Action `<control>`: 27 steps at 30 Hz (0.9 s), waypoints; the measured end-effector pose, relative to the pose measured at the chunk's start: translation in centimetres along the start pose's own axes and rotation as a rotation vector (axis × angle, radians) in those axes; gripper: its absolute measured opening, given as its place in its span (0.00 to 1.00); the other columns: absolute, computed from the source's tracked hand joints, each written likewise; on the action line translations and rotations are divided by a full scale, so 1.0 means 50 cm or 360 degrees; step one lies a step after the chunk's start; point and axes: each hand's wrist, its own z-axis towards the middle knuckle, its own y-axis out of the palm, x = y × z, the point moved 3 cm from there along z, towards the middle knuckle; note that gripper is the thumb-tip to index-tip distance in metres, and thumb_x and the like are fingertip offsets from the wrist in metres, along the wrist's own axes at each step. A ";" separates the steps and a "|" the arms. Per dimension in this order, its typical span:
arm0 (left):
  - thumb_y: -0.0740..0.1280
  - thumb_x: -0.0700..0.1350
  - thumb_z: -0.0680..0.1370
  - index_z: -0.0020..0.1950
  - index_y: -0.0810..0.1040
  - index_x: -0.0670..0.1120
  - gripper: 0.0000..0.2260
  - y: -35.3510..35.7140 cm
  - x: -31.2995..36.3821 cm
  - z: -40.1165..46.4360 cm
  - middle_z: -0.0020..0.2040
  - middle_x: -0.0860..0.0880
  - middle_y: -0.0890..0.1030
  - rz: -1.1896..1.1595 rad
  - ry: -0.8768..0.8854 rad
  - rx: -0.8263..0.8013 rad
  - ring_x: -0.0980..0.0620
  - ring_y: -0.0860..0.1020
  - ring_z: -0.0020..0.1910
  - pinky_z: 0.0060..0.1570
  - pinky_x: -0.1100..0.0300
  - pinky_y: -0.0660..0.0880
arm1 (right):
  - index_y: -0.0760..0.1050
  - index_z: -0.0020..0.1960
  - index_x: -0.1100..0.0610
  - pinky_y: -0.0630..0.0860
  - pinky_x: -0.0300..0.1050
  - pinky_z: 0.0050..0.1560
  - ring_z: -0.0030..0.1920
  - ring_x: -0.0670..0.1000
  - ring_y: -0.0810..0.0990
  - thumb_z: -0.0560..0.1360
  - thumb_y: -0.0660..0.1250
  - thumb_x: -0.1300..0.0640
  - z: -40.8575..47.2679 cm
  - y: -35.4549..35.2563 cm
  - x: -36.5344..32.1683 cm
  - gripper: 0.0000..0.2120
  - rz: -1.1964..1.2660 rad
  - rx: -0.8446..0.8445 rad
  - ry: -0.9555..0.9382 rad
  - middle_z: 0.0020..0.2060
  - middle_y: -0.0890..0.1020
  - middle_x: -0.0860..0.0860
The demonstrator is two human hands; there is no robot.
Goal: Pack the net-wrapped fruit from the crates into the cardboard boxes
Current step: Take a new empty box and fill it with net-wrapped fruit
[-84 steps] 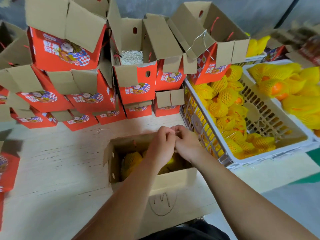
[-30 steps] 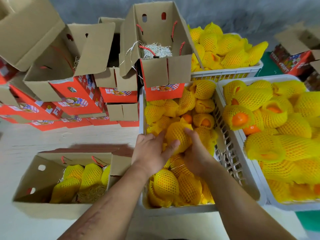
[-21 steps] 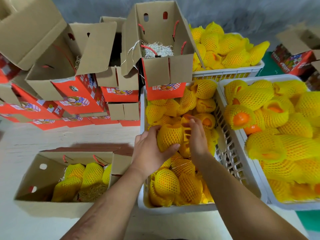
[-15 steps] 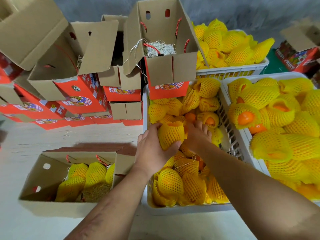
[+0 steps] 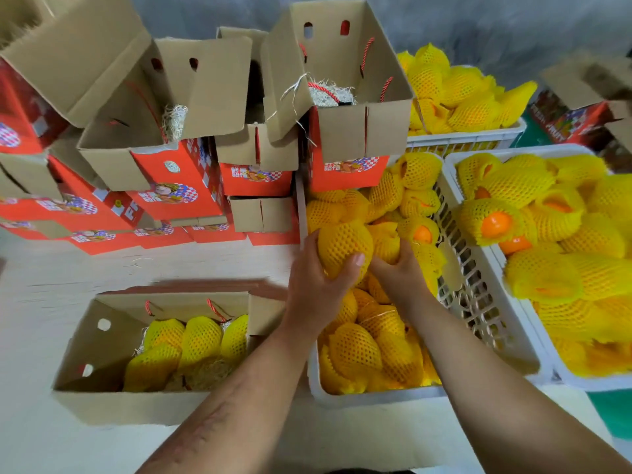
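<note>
- Two hands work over the middle crate, each curled round a net-wrapped fruit.
- Left hand grips a roundish fruit from below, thumb pressed on its right flank and fingers wrapped behind; the fruit sits raised above the heap, its slightly longer axis running up and away from the person.
- Right hand closes on a second fruit just beside the first, fingers curled into the pile; how much of it they enclose cannot be told.
- Both fruits wear yellow foam mesh with a diamond-lattice texture; on some neighbours the smooth orange skin shows through an open end.
- Around them, the white plastic crate has slotted walls and holds many more wrapped fruit.
- Left of it, an open brown cardboard box with red rope handles holds several wrapped fruit on pale straw-like padding.
- Beyond, red printed boxes stand stacked with flaps open; two further crates of fruit stand to the right and behind.
</note>
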 end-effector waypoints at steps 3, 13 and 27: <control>0.68 0.73 0.72 0.66 0.73 0.67 0.25 -0.027 0.014 -0.020 0.60 0.65 0.81 -0.0438 -0.0077 0.0001 0.63 0.80 0.59 0.54 0.67 0.78 | 0.74 0.71 0.50 0.82 0.61 0.57 0.58 0.56 0.85 0.64 0.78 0.43 -0.052 0.021 -0.008 0.38 0.0382 0.0003 0.0056 0.59 0.85 0.53; 0.74 0.59 0.71 0.69 0.77 0.54 0.28 -0.267 -0.049 -0.074 0.64 0.48 0.84 -0.1285 -0.0493 -0.0216 0.47 0.82 0.64 0.62 0.49 0.78 | 0.78 0.60 0.49 0.76 0.27 0.41 0.44 0.36 0.84 0.73 0.77 0.53 -0.231 0.240 -0.095 0.17 0.0237 0.0139 -0.0260 0.44 0.86 0.36; 0.76 0.63 0.70 0.67 0.74 0.53 0.30 -0.618 -0.305 -0.125 0.61 0.49 0.82 -0.0675 -0.1019 -0.0161 0.47 0.82 0.57 0.55 0.49 0.80 | 0.74 0.61 0.46 0.77 0.44 0.51 0.53 0.50 0.82 0.68 0.71 0.40 -0.307 0.536 -0.031 0.24 -0.0888 -0.0486 0.0189 0.52 0.83 0.47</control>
